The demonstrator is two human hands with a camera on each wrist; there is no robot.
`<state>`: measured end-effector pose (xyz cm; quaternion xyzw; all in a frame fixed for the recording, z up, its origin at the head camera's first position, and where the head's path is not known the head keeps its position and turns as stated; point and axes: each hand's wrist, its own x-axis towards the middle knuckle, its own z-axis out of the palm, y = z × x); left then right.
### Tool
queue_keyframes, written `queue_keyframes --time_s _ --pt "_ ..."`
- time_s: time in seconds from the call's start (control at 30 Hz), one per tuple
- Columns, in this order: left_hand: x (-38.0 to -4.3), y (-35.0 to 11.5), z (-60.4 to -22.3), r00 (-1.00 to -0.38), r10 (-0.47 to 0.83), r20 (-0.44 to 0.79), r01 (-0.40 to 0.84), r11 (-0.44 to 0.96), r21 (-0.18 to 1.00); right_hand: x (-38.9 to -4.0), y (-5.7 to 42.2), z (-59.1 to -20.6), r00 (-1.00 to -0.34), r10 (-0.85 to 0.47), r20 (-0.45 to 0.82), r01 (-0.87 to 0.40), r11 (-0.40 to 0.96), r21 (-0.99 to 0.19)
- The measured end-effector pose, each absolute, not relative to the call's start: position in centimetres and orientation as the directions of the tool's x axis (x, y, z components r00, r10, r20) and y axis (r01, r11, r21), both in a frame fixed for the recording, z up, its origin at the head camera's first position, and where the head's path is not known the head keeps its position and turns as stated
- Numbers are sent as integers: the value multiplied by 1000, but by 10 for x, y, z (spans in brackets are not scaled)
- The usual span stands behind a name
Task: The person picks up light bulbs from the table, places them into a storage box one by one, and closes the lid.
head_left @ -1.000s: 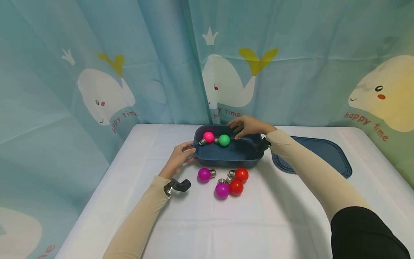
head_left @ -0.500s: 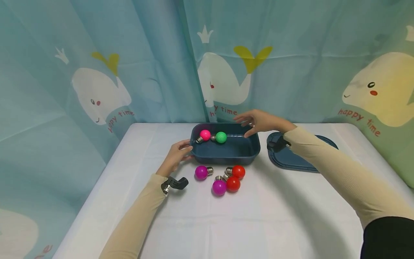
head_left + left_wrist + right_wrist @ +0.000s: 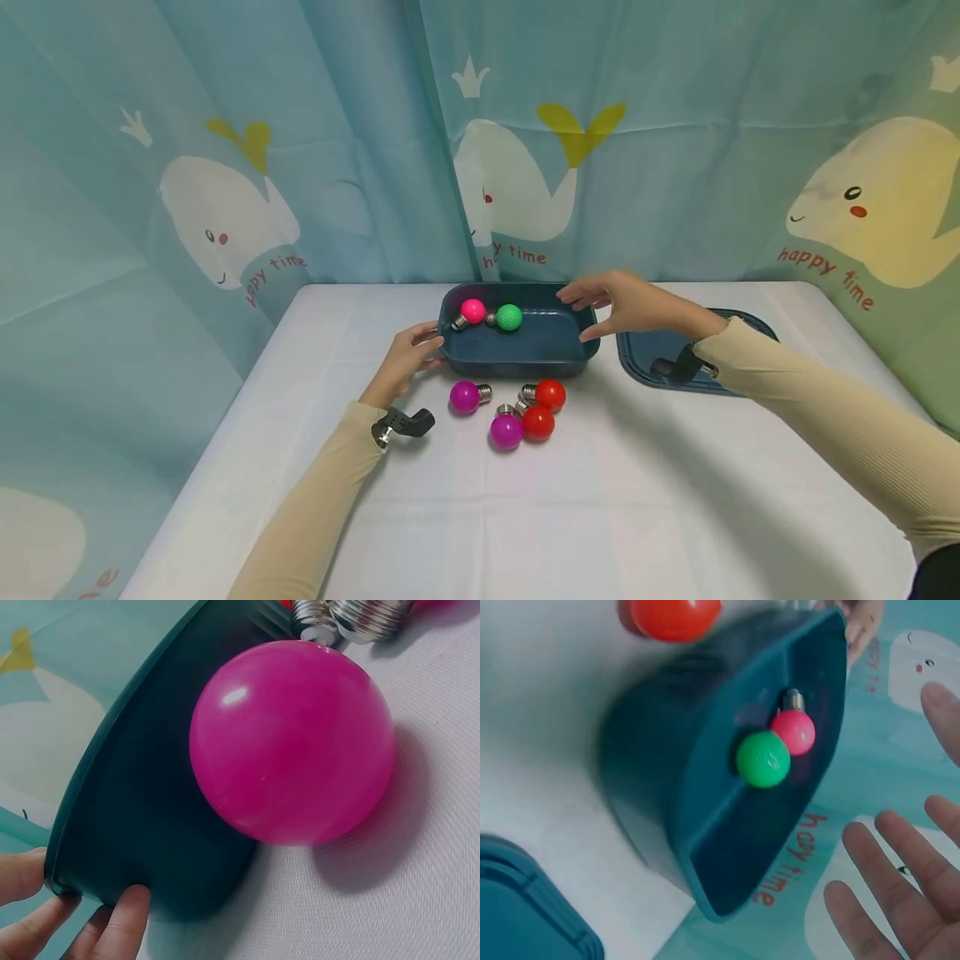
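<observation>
A dark blue rectangular container (image 3: 525,367) stands on the table. In it lie a pink light bulb (image 3: 472,311) and a green light bulb (image 3: 509,317), both with metal screw bases. My left hand (image 3: 401,364) touches the container's left end; the left wrist view shows its fingertips (image 3: 133,904) on the corner and outer wall. My right hand (image 3: 630,304) hovers by the right end, fingers spread, holding nothing; the right wrist view shows a gap between fingers and rim. In front lie two purple bulbs, one (image 3: 465,397) apart and one (image 3: 506,431) beside red bulbs (image 3: 538,422).
A flat dark blue lid (image 3: 645,354) lies to the right of the container, partly under the right forearm's line of sight. A white cloth (image 3: 585,517) covers the table. Behind hangs a blue-green curtain (image 3: 360,208) printed with whales.
My right hand has drawn back to the right, from inside the container to beside its right end, its fingers spreading. The left hand keeps its place at the container. The bulbs lie unchanged.
</observation>
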<state>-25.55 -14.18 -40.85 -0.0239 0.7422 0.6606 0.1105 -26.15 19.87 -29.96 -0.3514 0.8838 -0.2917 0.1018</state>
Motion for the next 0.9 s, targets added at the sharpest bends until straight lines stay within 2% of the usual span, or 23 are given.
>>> queue_keyframes --time_s 0.5,0.9 --pt "-254 -142 -408 -973 118 -199 -184 121 975 -207 207 -341 -798 -559 225 -567 570 -594" --pt "-255 -141 -409 -974 126 -191 -176 118 977 -188 201 -381 -832 -496 247 -516 530 -673"
